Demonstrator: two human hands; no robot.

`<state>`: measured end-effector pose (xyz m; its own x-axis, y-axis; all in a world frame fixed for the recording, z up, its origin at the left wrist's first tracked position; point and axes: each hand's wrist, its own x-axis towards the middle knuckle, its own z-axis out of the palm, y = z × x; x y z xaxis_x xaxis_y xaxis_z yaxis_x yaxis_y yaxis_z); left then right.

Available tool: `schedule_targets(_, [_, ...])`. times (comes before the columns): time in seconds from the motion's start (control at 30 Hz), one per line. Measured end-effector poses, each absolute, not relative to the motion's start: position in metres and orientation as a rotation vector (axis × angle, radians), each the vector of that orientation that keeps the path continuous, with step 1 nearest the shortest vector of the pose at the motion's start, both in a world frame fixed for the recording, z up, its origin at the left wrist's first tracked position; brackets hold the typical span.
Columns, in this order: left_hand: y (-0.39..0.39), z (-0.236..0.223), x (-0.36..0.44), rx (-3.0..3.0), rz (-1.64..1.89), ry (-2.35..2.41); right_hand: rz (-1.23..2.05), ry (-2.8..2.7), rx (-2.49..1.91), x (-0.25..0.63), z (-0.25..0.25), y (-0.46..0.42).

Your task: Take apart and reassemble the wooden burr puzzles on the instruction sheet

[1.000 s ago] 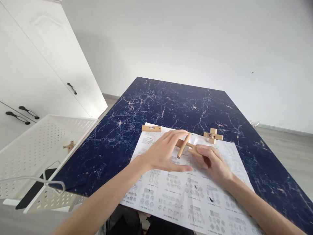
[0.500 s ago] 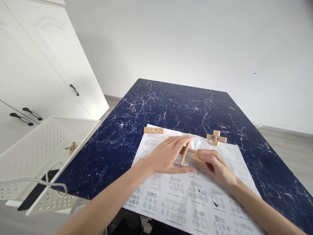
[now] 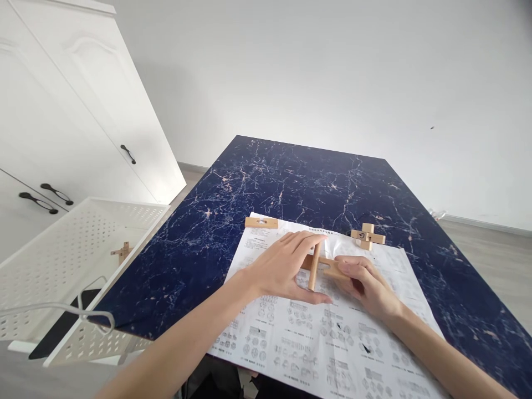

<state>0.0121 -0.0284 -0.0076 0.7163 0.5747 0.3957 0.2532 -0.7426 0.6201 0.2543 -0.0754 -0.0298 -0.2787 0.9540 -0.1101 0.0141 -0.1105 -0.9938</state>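
My left hand [image 3: 282, 266] curves around a round wooden rod [image 3: 315, 269], its index finger at the rod's far end and its thumb by the near end. The rod stands crosswise against a notched wooden puzzle piece [image 3: 330, 268]. My right hand [image 3: 369, 282] pinches the right part of that piece between thumb and fingers. The piece's left end runs behind the rod and is partly hidden by my left hand. Both pieces are held over a printed instruction sheet [image 3: 299, 349] with rows of small diagrams.
A wooden bar [image 3: 261, 223] lies at the sheet's far left corner. An assembled wooden cross [image 3: 367, 237] sits at its far right. Under the sheet is a dark blue marbled table [image 3: 291, 177]. A white perforated basket [image 3: 54, 244] with a wooden piece [image 3: 123, 252] and a cable [image 3: 50, 306] stands left.
The rod has turned, its near end swinging slightly right relative to its far end and toward me. My left thumb has moved a little nearer to me. The right hand keeps its hold.
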Motion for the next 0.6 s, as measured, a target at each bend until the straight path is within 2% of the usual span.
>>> schedule_targets(0.6, [-0.0271, -0.0133, 0.0147, 2.421, 0.886, 0.623, 1.598, -1.362, -1.066, 0.2589, -0.0313, -0.0707])
